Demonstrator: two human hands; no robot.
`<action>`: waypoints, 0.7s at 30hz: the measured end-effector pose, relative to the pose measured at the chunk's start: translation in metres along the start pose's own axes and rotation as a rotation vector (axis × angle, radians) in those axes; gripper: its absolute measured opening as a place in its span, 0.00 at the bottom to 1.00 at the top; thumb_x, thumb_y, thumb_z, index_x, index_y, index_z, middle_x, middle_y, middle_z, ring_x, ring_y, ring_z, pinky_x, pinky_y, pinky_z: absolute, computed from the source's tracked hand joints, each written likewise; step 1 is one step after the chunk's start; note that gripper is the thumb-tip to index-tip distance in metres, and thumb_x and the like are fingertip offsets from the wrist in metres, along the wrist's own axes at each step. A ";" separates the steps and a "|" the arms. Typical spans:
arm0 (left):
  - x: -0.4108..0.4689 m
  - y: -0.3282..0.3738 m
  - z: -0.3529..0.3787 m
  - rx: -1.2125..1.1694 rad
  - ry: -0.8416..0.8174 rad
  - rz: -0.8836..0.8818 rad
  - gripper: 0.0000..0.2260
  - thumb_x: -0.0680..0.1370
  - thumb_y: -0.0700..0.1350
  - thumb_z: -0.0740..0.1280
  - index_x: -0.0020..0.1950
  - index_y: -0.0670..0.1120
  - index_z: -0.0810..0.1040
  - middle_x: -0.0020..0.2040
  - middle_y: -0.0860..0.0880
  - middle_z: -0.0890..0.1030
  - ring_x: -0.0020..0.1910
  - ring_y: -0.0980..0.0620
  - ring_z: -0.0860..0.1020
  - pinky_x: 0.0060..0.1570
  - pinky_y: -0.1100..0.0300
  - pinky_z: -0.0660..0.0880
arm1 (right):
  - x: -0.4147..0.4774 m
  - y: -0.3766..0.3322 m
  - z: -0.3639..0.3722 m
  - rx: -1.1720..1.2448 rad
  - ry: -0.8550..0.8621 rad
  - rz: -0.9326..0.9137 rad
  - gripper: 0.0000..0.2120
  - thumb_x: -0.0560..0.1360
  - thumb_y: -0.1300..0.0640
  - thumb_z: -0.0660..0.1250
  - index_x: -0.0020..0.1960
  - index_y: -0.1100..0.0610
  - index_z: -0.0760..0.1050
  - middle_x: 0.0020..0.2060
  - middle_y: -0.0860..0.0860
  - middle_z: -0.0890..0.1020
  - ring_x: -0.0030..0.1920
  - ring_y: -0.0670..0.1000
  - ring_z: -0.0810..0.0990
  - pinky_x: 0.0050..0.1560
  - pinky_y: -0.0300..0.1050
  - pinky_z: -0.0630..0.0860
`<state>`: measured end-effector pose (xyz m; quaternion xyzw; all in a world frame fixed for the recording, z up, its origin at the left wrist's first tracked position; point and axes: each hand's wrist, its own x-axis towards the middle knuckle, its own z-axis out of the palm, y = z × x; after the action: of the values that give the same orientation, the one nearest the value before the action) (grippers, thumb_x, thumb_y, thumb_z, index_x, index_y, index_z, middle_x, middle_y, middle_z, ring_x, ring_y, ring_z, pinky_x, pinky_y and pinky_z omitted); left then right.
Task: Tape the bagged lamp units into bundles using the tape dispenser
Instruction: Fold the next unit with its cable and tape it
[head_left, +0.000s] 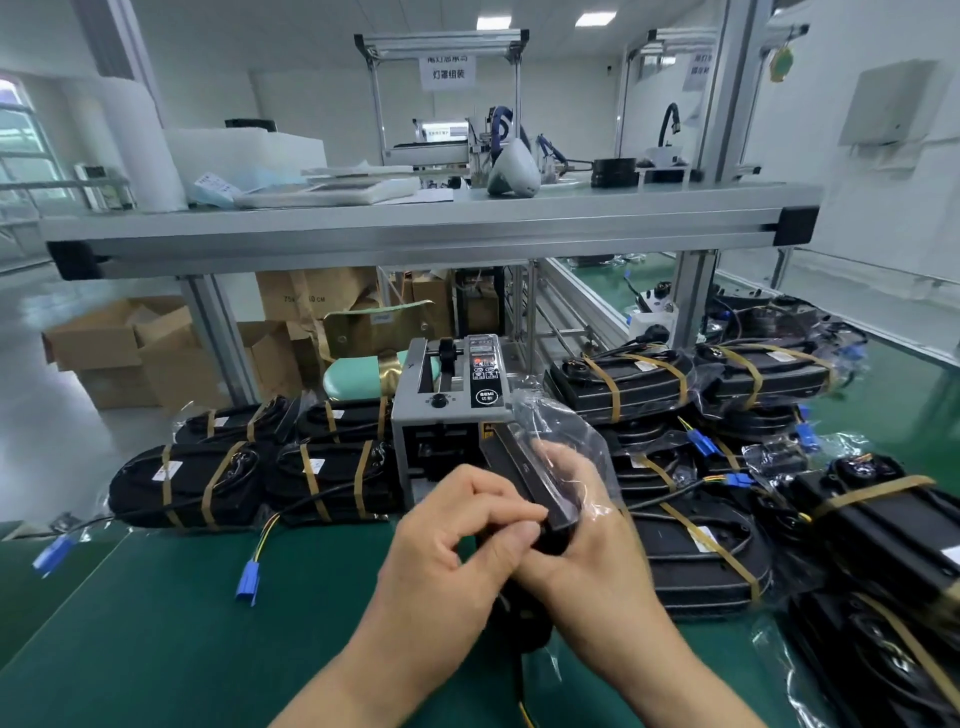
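Plenty taped already, piled as bundles (197, 483) along the table (156, 597)'s far and right edges, flanking the tape dispenser (452, 395). Held just before it: one bagged lamp unit (524, 473), pinched at its near end by the left hand (457, 540), clasped underneath by the right hand (597, 525). Likely gathering the bag; next, needed a tape strip pulled.

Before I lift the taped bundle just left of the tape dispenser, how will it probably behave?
The taped bundle probably lifts as one stiff block, since two tape bands wrap it. Its loose wire with the blue connector will likely dangle and may snag. Its bag looks glossy, so perhaps slippery.
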<state>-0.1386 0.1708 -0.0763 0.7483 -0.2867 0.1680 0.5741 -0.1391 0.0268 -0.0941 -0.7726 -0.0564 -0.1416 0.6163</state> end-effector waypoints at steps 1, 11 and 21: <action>-0.001 0.000 -0.001 -0.017 0.003 0.015 0.05 0.75 0.46 0.70 0.47 0.50 0.86 0.46 0.53 0.81 0.48 0.51 0.80 0.48 0.67 0.74 | -0.004 0.001 -0.001 0.010 -0.002 0.001 0.36 0.60 0.46 0.77 0.64 0.31 0.67 0.54 0.29 0.81 0.55 0.30 0.78 0.50 0.24 0.73; 0.060 -0.078 -0.024 -0.384 0.503 -0.917 0.05 0.78 0.43 0.70 0.46 0.43 0.83 0.34 0.50 0.79 0.29 0.57 0.72 0.25 0.66 0.69 | -0.014 0.003 -0.014 -0.010 0.082 0.032 0.39 0.65 0.52 0.80 0.70 0.33 0.67 0.61 0.32 0.78 0.62 0.35 0.76 0.67 0.39 0.71; 0.094 -0.101 -0.009 -0.599 0.535 -1.210 0.11 0.80 0.45 0.68 0.38 0.45 0.75 0.28 0.53 0.74 0.17 0.61 0.70 0.18 0.72 0.63 | -0.015 0.007 -0.009 -0.009 0.048 0.007 0.41 0.65 0.52 0.79 0.70 0.30 0.65 0.55 0.16 0.70 0.59 0.26 0.73 0.61 0.32 0.69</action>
<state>-0.0018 0.1753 -0.0963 0.5196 0.2939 -0.0872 0.7975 -0.1531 0.0182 -0.1032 -0.7720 -0.0380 -0.1582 0.6145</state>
